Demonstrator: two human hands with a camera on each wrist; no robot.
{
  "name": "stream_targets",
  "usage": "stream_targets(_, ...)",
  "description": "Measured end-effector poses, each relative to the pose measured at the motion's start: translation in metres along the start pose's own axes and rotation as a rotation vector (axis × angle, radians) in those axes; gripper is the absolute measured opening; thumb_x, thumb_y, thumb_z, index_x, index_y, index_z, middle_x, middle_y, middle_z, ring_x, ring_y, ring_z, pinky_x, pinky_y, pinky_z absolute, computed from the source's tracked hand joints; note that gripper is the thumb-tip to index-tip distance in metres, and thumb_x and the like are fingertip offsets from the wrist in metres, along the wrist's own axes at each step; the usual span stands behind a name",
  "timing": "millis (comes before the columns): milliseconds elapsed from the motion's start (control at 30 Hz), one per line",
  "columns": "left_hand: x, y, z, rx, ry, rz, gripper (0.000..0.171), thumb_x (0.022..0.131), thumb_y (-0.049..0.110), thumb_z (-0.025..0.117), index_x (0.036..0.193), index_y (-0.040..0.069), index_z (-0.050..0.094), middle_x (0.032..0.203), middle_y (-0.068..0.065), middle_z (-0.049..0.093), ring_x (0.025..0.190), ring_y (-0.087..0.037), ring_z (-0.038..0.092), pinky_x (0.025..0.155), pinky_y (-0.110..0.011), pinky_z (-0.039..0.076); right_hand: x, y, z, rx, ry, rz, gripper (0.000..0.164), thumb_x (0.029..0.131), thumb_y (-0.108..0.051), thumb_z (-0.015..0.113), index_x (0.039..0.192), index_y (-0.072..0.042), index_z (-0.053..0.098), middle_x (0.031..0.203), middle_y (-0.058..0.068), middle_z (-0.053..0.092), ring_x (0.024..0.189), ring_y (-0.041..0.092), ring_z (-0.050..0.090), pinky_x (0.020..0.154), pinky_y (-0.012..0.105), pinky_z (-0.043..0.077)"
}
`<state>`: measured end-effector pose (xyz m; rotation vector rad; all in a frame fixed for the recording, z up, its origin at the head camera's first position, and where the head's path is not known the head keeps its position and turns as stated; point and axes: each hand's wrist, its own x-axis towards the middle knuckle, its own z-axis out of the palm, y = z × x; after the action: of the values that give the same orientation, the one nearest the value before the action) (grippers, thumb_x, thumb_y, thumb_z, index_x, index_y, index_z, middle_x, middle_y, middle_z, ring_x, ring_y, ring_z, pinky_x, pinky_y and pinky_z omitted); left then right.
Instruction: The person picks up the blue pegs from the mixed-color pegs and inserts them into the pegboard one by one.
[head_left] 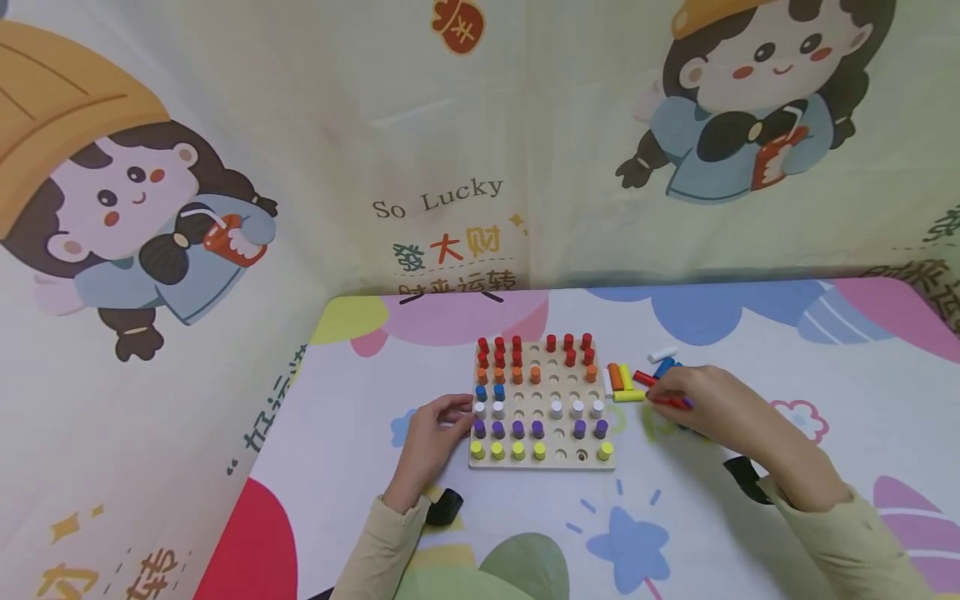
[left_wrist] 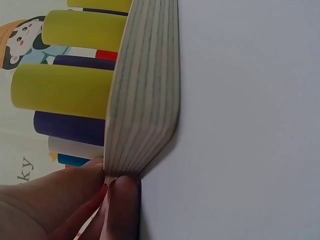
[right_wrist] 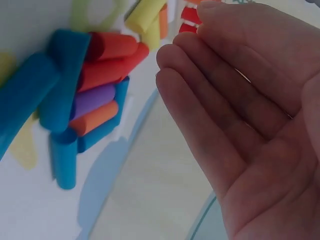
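Note:
At the left edge of a wooden peg board [head_left: 542,467], my left hand [head_left: 433,437] grips the board's side. In the left wrist view its thumb and fingers [left_wrist: 122,192] pinch the board's corner, close to the yellow pegs [left_wrist: 62,92]. The board carries rows of red, orange, blue, white, purple and yellow pegs, with bare holes among them. To the right of the board, my right hand [head_left: 712,408] hovers over a pile of loose pegs. Its fingers are loosely bent, with no peg showing in its palm. Red pegs [right_wrist: 112,46], a purple peg [right_wrist: 93,101] and blue pegs [right_wrist: 62,80] lie beside it.
Between the board and the right hand lie loose yellow pegs [head_left: 628,396] and an orange peg [head_left: 615,377]. A white peg [head_left: 663,355] lies behind the pile. The patterned tabletop [head_left: 360,367] meets a printed cloth backdrop [head_left: 570,208] at its far edge.

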<state>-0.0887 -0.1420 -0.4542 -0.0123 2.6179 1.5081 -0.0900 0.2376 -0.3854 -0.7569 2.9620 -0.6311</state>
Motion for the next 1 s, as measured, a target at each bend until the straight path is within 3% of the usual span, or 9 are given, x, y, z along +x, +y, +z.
stream_targets(533,-0.001,-0.001,0.001,0.002,0.004,0.013,0.028,0.094,0.018,0.069,0.121,0.011,0.069,0.111,-0.003,0.071,0.089,-0.013,0.067,0.075,-0.022,0.057,-0.020,0.024,-0.003,-0.013,-0.070,-0.021,0.020,0.074,-0.010,0.086,0.090,-0.016,0.074,0.089,-0.009,0.070,0.079,0.012,0.065,0.073,0.038,0.058)
stream_targets(1000,-0.001,-0.002,0.001,0.014,0.009,0.014,0.029,0.094,0.020,0.070,0.121,0.012,0.069,0.112,-0.002,0.070,0.090,-0.014,0.067,0.077,-0.022,0.057,-0.020,0.032,0.004,-0.023,-0.136,0.021,0.022,0.072,-0.011,0.087,0.089,-0.013,0.074,0.091,-0.004,0.069,0.083,0.018,0.063,0.077,0.046,0.057)
